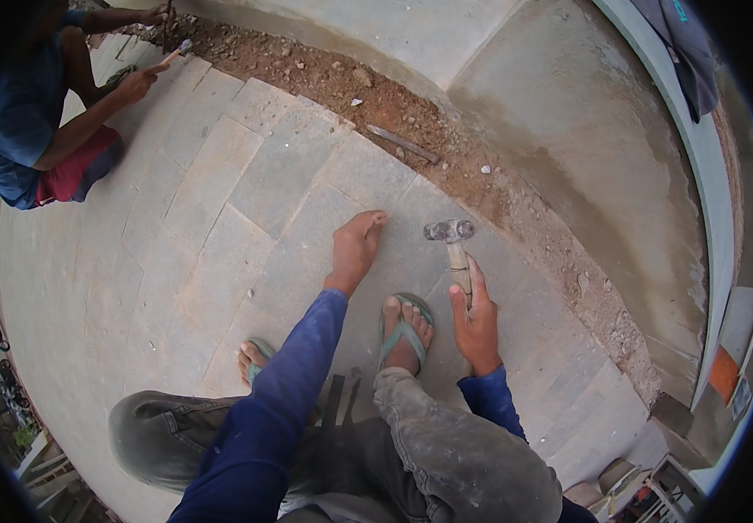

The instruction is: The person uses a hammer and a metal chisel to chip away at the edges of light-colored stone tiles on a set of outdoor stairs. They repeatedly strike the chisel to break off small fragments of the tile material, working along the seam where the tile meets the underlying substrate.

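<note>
My right hand (478, 327) is wrapped round the wooden handle of a hammer (458, 254). Its worn, grey double-faced metal head points away from me, above the paving. To the left, my left hand (359, 249) hovers over the grey stone slabs (286, 192) with its fingers pinched together. What those fingers hold, if anything, is too small to make out. Beyond both hands, a flat pointed bar (403, 144), perhaps a chisel, lies on the strip of reddish soil (368, 96) along the slabs' edge. Neither hand touches it.
At the upper left, a person in a blue shirt (19, 131) crouches, holding a hammer (170, 58) and a dark rod (167, 26). Smooth concrete (586, 113) lies past the soil, bounded by a curved kerb (715, 200). Dark cloth (681, 61) hangs over that kerb.
</note>
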The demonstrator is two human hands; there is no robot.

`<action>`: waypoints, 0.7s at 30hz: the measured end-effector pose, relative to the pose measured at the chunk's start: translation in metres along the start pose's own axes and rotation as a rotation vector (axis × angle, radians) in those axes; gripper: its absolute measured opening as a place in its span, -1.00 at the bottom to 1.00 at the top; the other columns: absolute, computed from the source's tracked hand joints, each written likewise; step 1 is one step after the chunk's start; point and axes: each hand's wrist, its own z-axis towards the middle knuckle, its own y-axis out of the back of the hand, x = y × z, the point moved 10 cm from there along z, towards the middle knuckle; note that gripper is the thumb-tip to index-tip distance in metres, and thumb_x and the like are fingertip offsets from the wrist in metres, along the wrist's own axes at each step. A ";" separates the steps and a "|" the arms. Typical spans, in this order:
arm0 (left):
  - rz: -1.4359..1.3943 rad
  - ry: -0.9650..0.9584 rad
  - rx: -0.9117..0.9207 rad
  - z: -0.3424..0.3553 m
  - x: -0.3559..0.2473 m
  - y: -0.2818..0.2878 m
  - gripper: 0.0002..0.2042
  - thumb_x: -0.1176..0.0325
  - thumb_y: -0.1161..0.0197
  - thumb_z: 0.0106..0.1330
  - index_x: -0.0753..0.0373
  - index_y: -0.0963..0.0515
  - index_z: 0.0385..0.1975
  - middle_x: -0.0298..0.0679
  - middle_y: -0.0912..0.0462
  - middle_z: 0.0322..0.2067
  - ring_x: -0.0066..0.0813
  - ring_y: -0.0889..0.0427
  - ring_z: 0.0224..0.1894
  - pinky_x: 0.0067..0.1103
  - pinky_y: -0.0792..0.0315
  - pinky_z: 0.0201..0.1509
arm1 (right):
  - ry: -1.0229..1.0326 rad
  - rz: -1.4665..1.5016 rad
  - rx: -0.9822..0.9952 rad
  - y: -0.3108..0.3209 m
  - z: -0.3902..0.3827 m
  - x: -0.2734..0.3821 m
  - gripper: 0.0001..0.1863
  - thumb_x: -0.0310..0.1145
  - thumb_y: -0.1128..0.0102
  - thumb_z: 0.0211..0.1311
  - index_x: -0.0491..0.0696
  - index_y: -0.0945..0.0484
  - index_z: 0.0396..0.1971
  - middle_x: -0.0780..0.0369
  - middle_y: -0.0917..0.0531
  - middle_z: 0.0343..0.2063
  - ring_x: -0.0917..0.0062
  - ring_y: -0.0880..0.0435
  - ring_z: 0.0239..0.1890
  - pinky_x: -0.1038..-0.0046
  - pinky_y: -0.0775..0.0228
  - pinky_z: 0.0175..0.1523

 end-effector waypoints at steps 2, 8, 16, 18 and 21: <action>0.000 -0.003 0.016 -0.006 0.004 -0.005 -0.81 0.54 -0.29 0.26 0.29 -0.68 -0.14 -0.03 -0.73 -0.11 -0.07 -0.73 -0.08 -0.41 -0.59 0.04 | 0.110 -0.017 0.022 -0.010 -0.002 0.015 -0.38 -0.15 -0.06 0.49 -0.04 -0.22 0.44 -0.13 -0.63 0.01 0.01 -0.70 -0.01 0.24 -0.52 0.01; -0.108 -0.025 0.017 -0.015 0.013 -0.013 -0.77 0.54 -0.30 0.27 0.25 -0.68 -0.09 -0.09 -0.75 -0.08 -0.16 -0.74 -0.04 -0.42 -0.59 0.08 | 0.350 -0.289 0.127 -0.048 -0.009 0.041 -0.33 -0.17 -0.19 0.41 0.13 -0.22 0.47 0.09 -0.59 -0.41 0.20 -0.65 -0.48 0.21 -0.52 -0.33; 0.019 -0.048 0.036 -0.015 0.024 -0.021 -0.78 0.51 -0.31 0.29 0.23 -0.68 -0.07 -0.15 -0.75 -0.07 -0.30 -0.76 -0.06 -0.50 -0.58 0.08 | 0.452 -0.409 0.140 -0.056 0.004 0.053 -0.28 -0.12 -0.21 0.39 0.23 -0.17 0.50 0.17 -0.52 -0.52 0.30 -0.57 -0.62 0.27 -0.50 -0.49; -0.033 -0.097 0.002 -0.014 0.021 -0.015 -0.80 0.50 -0.31 0.31 0.22 -0.68 -0.09 -0.16 -0.75 -0.07 -0.30 -0.76 -0.06 -0.50 -0.59 0.08 | 0.558 -0.383 0.091 -0.051 -0.005 0.060 -0.27 -0.11 -0.21 0.40 0.24 -0.15 0.50 0.18 -0.50 -0.53 0.32 -0.57 -0.63 0.28 -0.50 -0.50; -0.132 -0.062 0.023 -0.018 0.023 -0.016 -0.81 0.51 -0.29 0.31 0.23 -0.68 -0.10 -0.16 -0.76 -0.08 -0.31 -0.76 -0.06 -0.50 -0.59 0.08 | 0.432 -0.545 0.189 -0.057 0.011 0.043 -0.27 -0.09 -0.22 0.38 0.25 -0.16 0.50 0.21 -0.47 -0.55 0.36 -0.54 -0.66 0.31 -0.51 -0.51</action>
